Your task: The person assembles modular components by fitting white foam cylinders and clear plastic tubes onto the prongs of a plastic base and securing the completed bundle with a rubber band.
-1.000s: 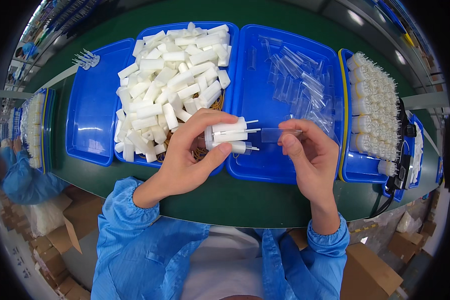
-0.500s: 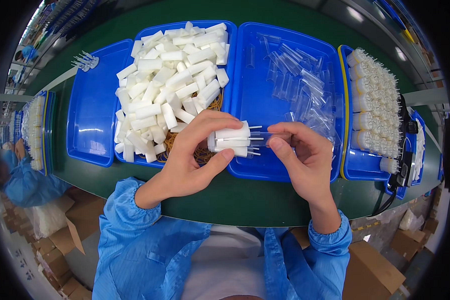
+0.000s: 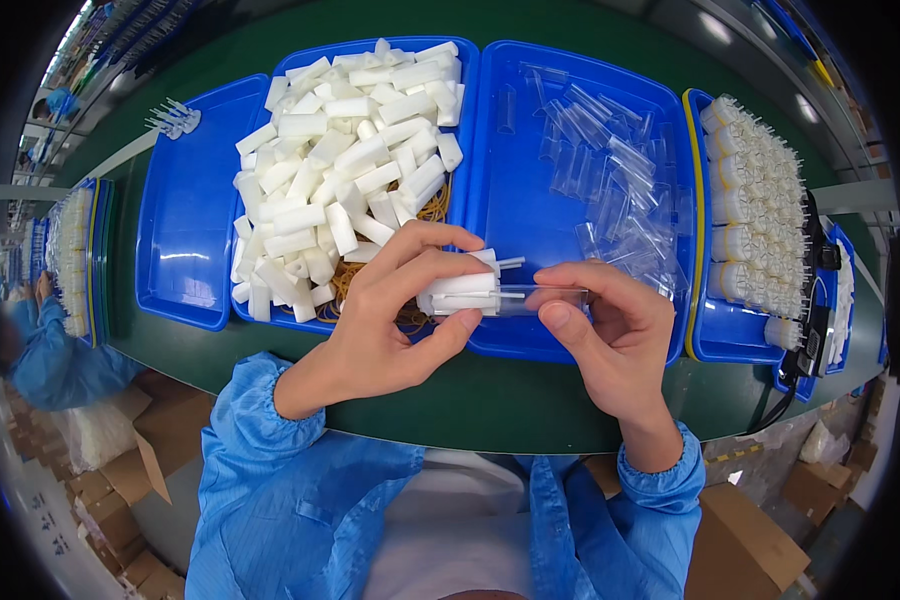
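Note:
My left hand [image 3: 370,325] is closed round a bundle of white foam pieces [image 3: 460,288] with thin white sticks poking out to the right. Between the thumb and fingers of my right hand [image 3: 620,335] is a clear, curved plastic piece [image 3: 558,295], its left end against the bundle. How far it overlaps the foam is hard to make out. Behind my left hand lies a heap of white foam blocks [image 3: 350,160] over tan rubber bands [image 3: 436,206]. More clear plastic pieces [image 3: 615,155] lie in the blue tray [image 3: 505,200] beyond my right hand.
At the left a shallow blue tray [image 3: 185,290] holds a few white sticked parts [image 3: 175,119]. On the right, another tray carries rows of finished-looking white bundles [image 3: 755,210]. A black device with a cable [image 3: 812,335] stands beside it. A co-worker in blue [image 3: 65,365] sits far left.
The bundle has turned in my left hand, so fewer stick ends show. The clear piece in my right hand has come lower and shows more plainly against the bundle.

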{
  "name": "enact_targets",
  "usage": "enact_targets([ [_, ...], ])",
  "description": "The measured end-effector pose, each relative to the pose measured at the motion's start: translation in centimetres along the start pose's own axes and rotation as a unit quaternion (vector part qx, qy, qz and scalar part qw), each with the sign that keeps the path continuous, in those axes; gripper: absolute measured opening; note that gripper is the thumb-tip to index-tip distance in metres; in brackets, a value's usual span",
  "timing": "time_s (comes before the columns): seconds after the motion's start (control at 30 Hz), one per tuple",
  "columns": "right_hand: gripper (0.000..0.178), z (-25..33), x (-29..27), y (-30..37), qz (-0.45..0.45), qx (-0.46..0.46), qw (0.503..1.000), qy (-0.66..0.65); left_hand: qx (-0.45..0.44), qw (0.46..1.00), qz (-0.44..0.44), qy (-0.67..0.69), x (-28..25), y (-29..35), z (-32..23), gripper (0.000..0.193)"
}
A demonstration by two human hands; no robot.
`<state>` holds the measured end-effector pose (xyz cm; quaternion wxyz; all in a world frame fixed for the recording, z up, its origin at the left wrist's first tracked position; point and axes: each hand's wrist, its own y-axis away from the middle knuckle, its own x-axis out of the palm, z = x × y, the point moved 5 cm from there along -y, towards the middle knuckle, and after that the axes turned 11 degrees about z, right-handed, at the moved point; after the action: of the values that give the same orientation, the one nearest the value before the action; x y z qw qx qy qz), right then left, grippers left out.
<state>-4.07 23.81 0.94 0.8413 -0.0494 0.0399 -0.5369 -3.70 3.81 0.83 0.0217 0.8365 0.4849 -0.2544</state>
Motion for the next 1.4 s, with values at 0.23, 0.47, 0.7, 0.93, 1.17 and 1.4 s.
enact_targets([
  [0.23, 0.019, 0.5, -0.2, -0.1, -0.030, -0.039, 0.994, 0.099, -0.017, 1.000, 0.014, -0.004, -0.1, 0.0, -0.2, 0.031],
  [0.47, 0.019, 1.0, -0.2, -0.2, -0.024, -0.050, 0.988, 0.143, -0.023, 1.000, 0.011, -0.015, -0.1, 0.1, 0.0, 0.030],
  [0.7, 0.020, 0.8, 0.0, -0.2, -0.027, -0.034, 0.989, 0.142, -0.045, 0.999, 0.005, -0.007, 0.1, 0.1, 0.1, 0.027],
  [0.93, 0.021, -0.6, -0.3, 0.0, -0.039, 0.018, 0.996, 0.073, -0.028, 0.999, 0.020, -0.019, 0.1, 0.1, 0.2, 0.029],
  [1.17, 0.022, -1.3, 0.0, 0.1, -0.019, 0.058, 0.998, 0.006, -0.055, 0.998, 0.024, -0.002, 0.2, 0.1, 0.1, 0.026],
  [1.4, 0.025, 0.8, -0.2, -0.7, 0.024, 0.003, 0.979, 0.204, -0.019, 0.998, 0.033, -0.052, -0.2, -0.2, 0.1, 0.028],
])
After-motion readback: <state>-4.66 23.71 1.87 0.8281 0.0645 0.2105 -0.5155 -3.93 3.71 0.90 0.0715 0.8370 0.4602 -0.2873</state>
